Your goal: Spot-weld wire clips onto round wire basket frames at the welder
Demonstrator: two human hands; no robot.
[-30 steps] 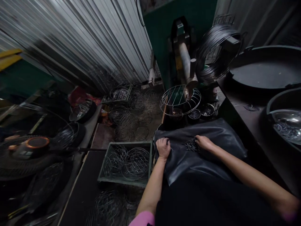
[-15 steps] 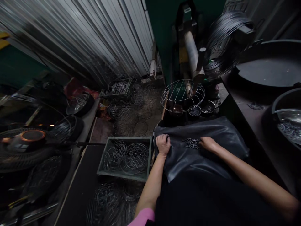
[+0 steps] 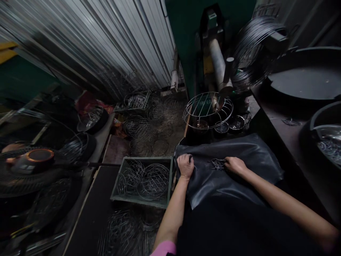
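A dark, leather-like sheet (image 3: 239,149) is spread in front of me. On it lies a small heap of short bent wire pieces (image 3: 217,164). My right hand (image 3: 236,165) is at the heap's right edge, fingertips pinched together at the wires; what they hold is too small to make out. My left hand (image 3: 185,166) is closed in a fist near the sheet's left edge, with something dark, not identifiable, between thumb and forefinger. Beyond the sheet, a round wire rack (image 3: 208,110) sits at the machine's metal arm (image 3: 218,64).
A green crate (image 3: 114,197) of wire rounds stands left of me, with loose wirework (image 3: 122,231) below it. Small bowls (image 3: 236,122) sit under the rack. At right are a wire coil (image 3: 262,39) and large pans (image 3: 306,80). A fan (image 3: 34,160) is far left.
My right hand's fingertips have shifted slightly left, closer onto the wire heap. My left hand stays closed in about the same place. The whole view has moved a little.
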